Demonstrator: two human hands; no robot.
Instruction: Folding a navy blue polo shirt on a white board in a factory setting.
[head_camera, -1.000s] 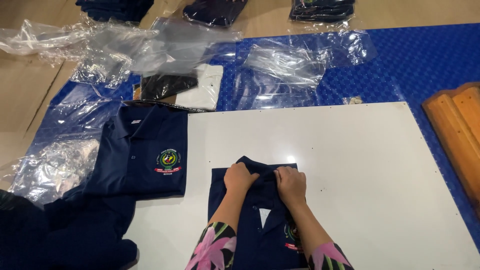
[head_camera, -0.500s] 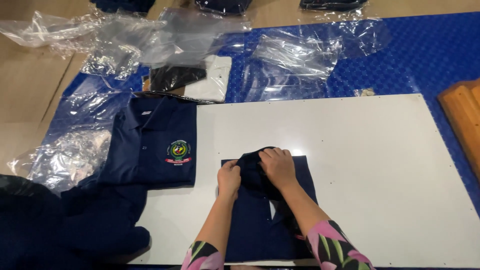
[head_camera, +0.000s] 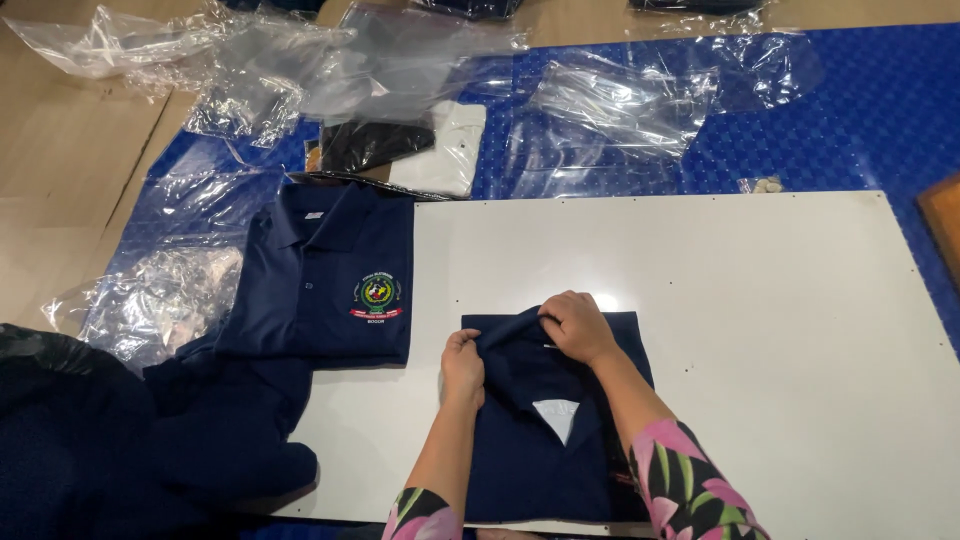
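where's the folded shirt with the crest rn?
Head view, left: the crest shirt lies across the white board's left edge, left of both hands.

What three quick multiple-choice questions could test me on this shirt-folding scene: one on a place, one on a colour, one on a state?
1. Where does the shirt under the hands lie?
A. on the white board
B. on the wooden floor
C. inside a plastic bag

2. What colour is that shirt?
A. red
B. navy blue
C. yellow

3. How is the other shirt with the round badge?
A. hanging up
B. rolled into a ball
C. folded flat

Answers: 1 A, the navy shirt rests on the white board beneath the left hand and right hand. 2 B, its cloth is dark blue throughout. 3 C, the badge shirt lies folded flat at the board's left edge.
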